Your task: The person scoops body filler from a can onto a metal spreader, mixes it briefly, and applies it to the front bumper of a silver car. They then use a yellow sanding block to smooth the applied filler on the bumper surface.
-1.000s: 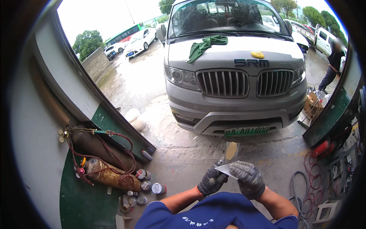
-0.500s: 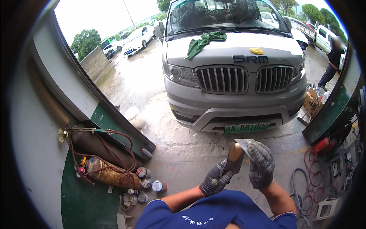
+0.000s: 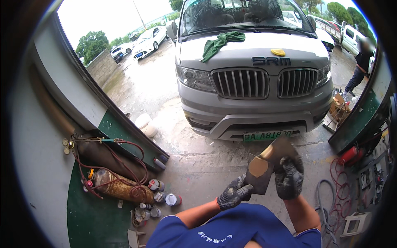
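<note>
My left hand (image 3: 235, 193), in a grey knit glove, grips a dark flat plate (image 3: 259, 184) by its lower left edge. A round patch of tan paste (image 3: 258, 167) lies on the plate. My right hand (image 3: 288, 178), gloved alike, is closed on a flat metal scraper (image 3: 285, 148). Tan paste coats the scraper's left edge, which meets or hangs just over the plate's top edge; I cannot tell which. Both hands are in front of my chest, before the front of a white and grey van (image 3: 248, 109).
A green cloth (image 3: 223, 43) and a yellow half-round piece (image 3: 278, 52) lie on the van's hood. At left are gas cylinders (image 3: 120, 184) with red hoses and several cans (image 3: 173, 200). Hoses (image 3: 324, 206) lie on the floor at right. A person (image 3: 360, 66) stands outside.
My right hand has turned the scraper over, so its face now shows and it points up and right. The plate has tilted, showing its paste as a round patch.
</note>
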